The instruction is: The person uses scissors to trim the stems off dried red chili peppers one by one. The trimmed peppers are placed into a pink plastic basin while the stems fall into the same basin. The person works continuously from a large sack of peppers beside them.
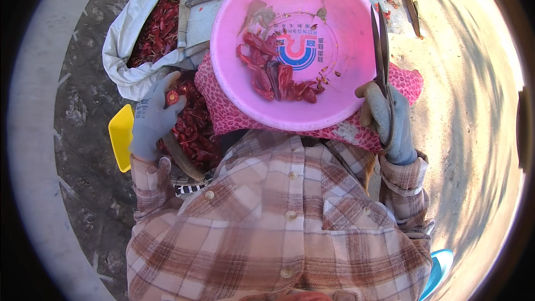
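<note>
My left hand [156, 110], in a grey work glove with printed writing, has a red chili pepper [171, 98] between thumb and fingers. It is just above a heap of dried red chilies [194, 119] in a container with a curved rim [182, 159]. In a grey glove too, my right hand [391, 119] grips a pair of long-bladed scissors [381, 56]. Their blades point away from me beside the rim of a pink plastic basin [359, 79]. Several dried red chili pieces [267, 73] and scattered seeds lie inside the basin.
Pink leopard-print cloth [232, 115] lies under the basin. A white woven sack [115, 56] at the upper left holds more dried red chilies [161, 23]. A yellow plastic object [121, 138] stands left of my left hand, and a blue one [436, 269] shows at lower right.
</note>
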### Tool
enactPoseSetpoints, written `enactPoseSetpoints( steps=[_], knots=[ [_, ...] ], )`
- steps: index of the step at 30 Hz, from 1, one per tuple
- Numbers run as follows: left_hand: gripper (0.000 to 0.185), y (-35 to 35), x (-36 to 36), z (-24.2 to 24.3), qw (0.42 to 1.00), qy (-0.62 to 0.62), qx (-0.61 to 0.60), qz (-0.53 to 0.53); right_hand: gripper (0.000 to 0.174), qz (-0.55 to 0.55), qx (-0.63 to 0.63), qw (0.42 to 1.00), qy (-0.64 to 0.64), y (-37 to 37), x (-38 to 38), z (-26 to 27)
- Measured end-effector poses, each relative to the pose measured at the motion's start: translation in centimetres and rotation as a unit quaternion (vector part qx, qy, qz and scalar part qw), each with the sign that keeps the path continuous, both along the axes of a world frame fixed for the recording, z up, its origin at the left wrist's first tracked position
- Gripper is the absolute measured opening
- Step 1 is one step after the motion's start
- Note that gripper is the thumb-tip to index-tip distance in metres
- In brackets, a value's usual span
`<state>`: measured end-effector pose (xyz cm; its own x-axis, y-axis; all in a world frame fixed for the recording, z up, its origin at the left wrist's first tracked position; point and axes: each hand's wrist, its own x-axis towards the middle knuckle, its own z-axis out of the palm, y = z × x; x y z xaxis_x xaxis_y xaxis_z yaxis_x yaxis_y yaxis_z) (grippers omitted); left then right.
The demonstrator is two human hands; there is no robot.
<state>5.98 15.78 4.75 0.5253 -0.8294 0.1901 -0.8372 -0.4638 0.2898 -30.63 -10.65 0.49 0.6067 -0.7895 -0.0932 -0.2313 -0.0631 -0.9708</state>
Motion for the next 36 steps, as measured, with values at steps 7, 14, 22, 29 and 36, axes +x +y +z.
enactPoseSetpoints(
  steps=[7, 14, 22, 29, 36],
  knots=[
    [0.041, -5.1, -4.2, 1.2, 0.996, 0.015, 0.059, -0.061, 0.033, -0.013, 0.032, 0.999, -0.008, -0.1, -0.7, -0.7],
    [0.039, -16.3, -7.7, -4.8, 0.943, -0.098, 0.255, -0.190, 0.025, -0.081, 0.101, 0.991, -0.021, 0.3, -0.2, -1.7],
    [0.028, -17.5, -8.5, -7.4, 0.963, -0.019, 0.110, -0.246, 0.030, -0.078, 0.024, 0.996, -0.036, 0.8, 0.2, -2.6],
    [0.027, -14.9, -10.1, -3.4, 0.847, 0.519, -0.005, -0.112, 0.026, -0.026, -0.033, 0.999, 0.019, 2.0, 0.4, -1.4],
    [0.059, -12.2, -11.6, -2.9, 0.855, 0.452, -0.138, -0.213, 0.041, 0.056, -0.344, 0.933, 0.087, 3.3, 1.3, 1.1]
  ],
)
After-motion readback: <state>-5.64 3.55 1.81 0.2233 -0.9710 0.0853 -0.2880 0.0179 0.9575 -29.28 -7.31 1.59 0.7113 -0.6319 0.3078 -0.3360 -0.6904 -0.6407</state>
